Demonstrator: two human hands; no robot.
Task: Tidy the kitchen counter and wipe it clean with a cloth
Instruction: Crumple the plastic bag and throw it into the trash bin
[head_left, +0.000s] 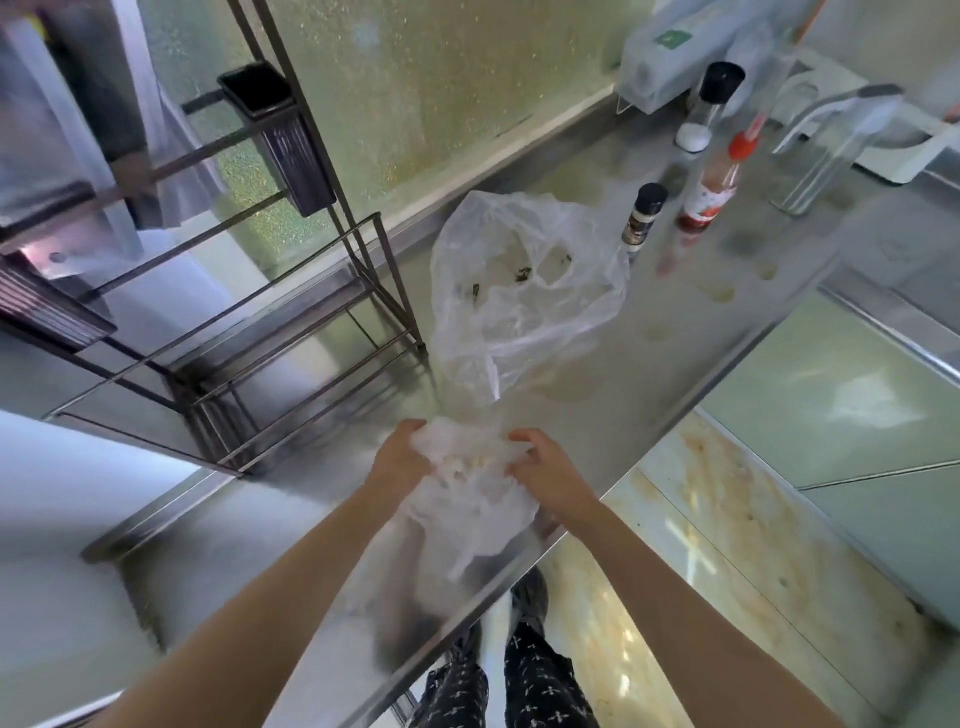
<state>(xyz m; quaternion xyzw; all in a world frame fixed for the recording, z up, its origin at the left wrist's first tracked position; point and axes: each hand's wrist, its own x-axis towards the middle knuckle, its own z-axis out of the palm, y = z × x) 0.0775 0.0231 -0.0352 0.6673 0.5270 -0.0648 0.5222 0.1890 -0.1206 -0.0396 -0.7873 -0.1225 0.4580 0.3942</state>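
1. Where the worktop (701, 332) meets its front edge, both hands work a crumpled plastic bag (467, 499).
2. Left hand (397, 457) grips the bag's left side, fingers curled into the plastic.
3. Right hand (545, 467) pinches the bag's right side, fingers bent round a fold.
4. Second clear bag (524, 291) stands puffed up mid-worktop, dark scraps inside.
5. Pepper shaker (644, 218), red-capped sauce bottle (711, 187), salt grinder (709, 106) cluster toward the back right.
6. Clear pitcher (831, 156) stands just right of the sauce bottle.
7. Dark wire rack (291, 291) sits at the worktop's left, against the back wall.
8. No cloth seen.
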